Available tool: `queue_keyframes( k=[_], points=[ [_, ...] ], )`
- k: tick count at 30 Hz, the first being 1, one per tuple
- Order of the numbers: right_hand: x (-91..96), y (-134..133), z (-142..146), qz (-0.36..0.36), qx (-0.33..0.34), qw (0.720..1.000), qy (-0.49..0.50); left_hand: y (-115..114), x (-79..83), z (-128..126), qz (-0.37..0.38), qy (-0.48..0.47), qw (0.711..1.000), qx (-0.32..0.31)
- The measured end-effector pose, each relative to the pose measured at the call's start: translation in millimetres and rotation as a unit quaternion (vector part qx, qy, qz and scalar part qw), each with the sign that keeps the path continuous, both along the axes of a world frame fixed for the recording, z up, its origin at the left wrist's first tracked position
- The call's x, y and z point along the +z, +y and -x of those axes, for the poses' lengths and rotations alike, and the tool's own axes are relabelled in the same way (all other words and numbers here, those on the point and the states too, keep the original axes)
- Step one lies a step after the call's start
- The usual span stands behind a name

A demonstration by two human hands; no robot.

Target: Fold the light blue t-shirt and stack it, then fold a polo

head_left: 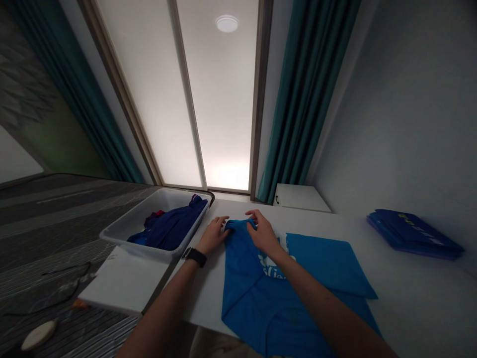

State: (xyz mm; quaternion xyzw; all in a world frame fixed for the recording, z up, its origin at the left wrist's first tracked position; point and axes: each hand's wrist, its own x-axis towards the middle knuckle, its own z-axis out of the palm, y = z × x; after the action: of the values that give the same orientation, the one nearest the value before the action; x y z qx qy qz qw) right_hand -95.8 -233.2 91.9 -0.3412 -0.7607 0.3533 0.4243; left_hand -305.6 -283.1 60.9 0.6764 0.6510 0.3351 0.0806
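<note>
A bright blue T-shirt (246,278) with white lettering lies partly folded on the white table, its neckline towards me and its near part hanging at the table edge. My left hand (213,235), with a dark watch on the wrist, pinches the far left corner of the cloth. A short way to the right, my right hand (264,235) grips the same far edge between thumb and fingers. The right forearm passes over the shirt and hides part of the print. On the right side a sleeve section is laid out flat.
Left of the table, a translucent plastic bin (112,233) holds dark blue clothes (171,226) and stands on a white surface (122,283). A stack of folded blue garments (413,233) lies at the right by the wall. A white box-like cabinet (301,197) stands at the back.
</note>
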Motion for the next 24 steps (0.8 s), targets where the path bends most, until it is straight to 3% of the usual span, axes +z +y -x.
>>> queue_keyframes(
  k=[6, 11, 19, 24],
  points=[
    [10.0, -8.2, -2.1, -0.011, 0.027, 1.000, -0.009, 16.5, 3.4, 6.4, 0.063, -0.004, 0.997, -0.043],
    [11.9, -29.6, 1.3, -0.040, 0.070, 0.995, -0.056, 19.2, -2.4, 7.0, 0.051, -0.056, 0.997, -0.032],
    [-22.8, -58.4, 18.7, -0.074, 0.039, 0.985, -0.148, 20.3, -11.4, 4.6, 0.039, -0.175, 0.984, 0.014],
    [-38.7, -71.2, 24.9, -0.093, 0.010, 0.977, -0.194, 17.3, -7.9, 1.1, 0.031, -0.185, 0.981, 0.047]
  ],
)
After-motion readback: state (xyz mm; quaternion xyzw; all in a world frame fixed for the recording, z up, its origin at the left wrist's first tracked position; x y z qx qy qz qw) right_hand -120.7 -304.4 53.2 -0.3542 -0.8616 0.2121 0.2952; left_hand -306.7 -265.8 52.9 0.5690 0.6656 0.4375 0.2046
